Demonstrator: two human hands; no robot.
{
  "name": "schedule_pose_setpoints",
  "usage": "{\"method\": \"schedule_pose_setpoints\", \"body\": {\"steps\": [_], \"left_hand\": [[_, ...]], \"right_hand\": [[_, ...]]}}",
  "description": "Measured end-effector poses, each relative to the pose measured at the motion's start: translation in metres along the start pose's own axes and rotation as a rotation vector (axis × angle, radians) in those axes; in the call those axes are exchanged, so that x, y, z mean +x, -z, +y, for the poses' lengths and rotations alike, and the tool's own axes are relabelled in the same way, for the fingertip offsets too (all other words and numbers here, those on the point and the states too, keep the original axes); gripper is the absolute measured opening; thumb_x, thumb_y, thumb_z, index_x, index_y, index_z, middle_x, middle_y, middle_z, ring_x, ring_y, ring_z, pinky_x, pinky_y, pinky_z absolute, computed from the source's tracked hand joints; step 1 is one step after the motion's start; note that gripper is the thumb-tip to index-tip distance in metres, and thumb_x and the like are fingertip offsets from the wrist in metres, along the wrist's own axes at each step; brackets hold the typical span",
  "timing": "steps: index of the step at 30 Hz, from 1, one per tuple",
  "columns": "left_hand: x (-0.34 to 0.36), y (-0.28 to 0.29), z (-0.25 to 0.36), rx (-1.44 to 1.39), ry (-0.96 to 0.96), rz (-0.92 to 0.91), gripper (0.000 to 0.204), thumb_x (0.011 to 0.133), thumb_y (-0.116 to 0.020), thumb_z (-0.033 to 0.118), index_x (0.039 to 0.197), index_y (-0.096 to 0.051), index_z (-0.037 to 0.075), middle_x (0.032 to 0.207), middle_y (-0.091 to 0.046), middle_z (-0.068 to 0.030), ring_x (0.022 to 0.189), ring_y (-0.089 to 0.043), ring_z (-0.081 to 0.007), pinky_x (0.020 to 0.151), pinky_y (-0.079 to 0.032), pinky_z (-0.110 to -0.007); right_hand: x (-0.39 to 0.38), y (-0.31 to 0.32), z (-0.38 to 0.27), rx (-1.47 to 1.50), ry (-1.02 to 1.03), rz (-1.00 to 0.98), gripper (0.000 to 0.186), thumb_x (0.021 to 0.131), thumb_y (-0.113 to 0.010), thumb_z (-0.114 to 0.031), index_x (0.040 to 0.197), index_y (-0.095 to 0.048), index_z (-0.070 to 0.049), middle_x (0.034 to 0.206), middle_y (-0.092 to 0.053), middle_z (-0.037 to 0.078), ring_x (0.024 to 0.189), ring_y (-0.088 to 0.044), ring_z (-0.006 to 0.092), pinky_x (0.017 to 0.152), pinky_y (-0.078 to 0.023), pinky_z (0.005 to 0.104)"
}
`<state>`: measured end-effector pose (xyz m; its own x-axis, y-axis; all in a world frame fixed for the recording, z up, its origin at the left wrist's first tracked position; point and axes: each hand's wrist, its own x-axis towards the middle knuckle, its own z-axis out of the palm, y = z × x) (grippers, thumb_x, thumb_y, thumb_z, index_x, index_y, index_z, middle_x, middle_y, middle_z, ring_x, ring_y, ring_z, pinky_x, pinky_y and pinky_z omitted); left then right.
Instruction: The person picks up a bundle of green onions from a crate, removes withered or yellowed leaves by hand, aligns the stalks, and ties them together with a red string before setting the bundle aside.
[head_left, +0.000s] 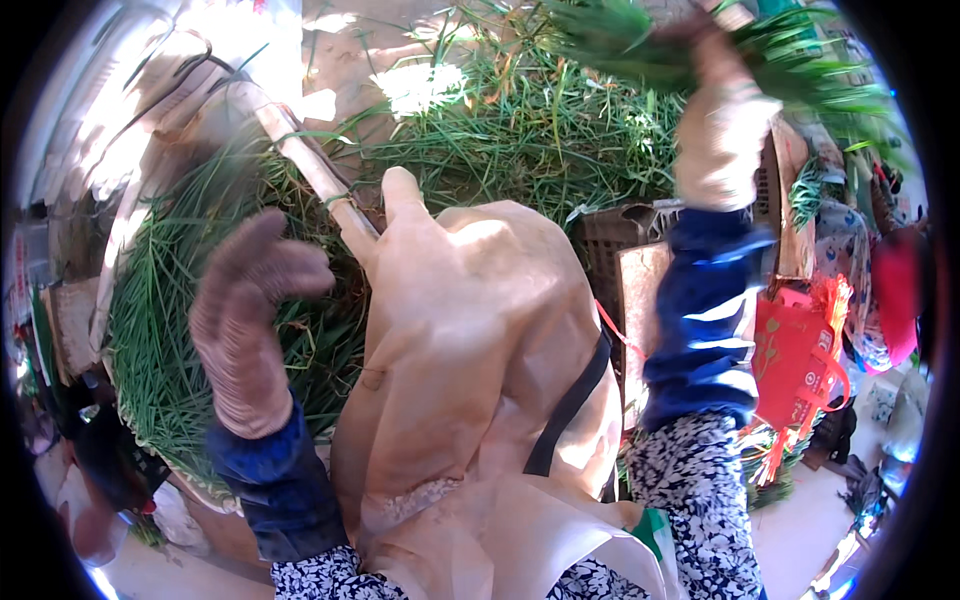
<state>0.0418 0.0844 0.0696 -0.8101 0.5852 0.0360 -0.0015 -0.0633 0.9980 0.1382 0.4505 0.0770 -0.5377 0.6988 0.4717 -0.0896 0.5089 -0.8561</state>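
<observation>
My left hand (250, 310), in a dusty pinkish-brown glove, is open with fingers apart and curved, over a basket of long green leafy stalks (165, 310) at the left. My right hand (720, 100), gloved and blurred, is raised at the upper right and grips a bunch of the green stalks (810, 75). A beige apron (480, 340) covers my lap between my arms. A wooden bar (310, 165) runs along the basket’s inner side.
Loose green stalks (520, 130) lie across the top. A dark plastic crate (612, 235), cardboard (640, 310) and red bags (785, 365) with tassels are at the right. A white sunlit surface (150, 60) is at the upper left. Assorted objects crowd both edges.
</observation>
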Motion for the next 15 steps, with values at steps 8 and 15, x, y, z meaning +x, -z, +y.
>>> {"method": "schedule_pose_setpoints", "body": {"steps": [8, 15], "left_hand": [[-0.043, -0.006, 0.000, -0.215, 0.226, -0.016, 0.061, 0.084, -0.076, 0.037, 0.129, -0.057, 0.000, 0.098, -0.071, -0.0127, 0.087, -0.067, -0.0176, 0.082, -0.052, -0.032], [-0.047, -0.022, 0.015, -0.199, 0.130, -0.018, 0.072, 0.083, -0.073, 0.049, 0.123, -0.055, -0.008, 0.093, -0.070, -0.0145, 0.081, -0.067, -0.0200, 0.082, -0.052, -0.033]], "right_hand": [[-0.105, 0.014, 0.188, -0.469, -0.447, -0.097, 0.042, 0.081, -0.073, -0.024, 0.113, -0.061, 0.000, 0.087, -0.064, 0.008, 0.080, -0.058, 0.0214, 0.075, -0.048, 0.0284], [0.051, 0.010, -0.014, -0.097, -0.019, 0.161, 0.027, 0.095, -0.059, -0.011, 0.120, -0.066, -0.007, 0.085, -0.070, 0.004, 0.068, -0.060, 0.0131, 0.063, -0.051, 0.0255]]}}
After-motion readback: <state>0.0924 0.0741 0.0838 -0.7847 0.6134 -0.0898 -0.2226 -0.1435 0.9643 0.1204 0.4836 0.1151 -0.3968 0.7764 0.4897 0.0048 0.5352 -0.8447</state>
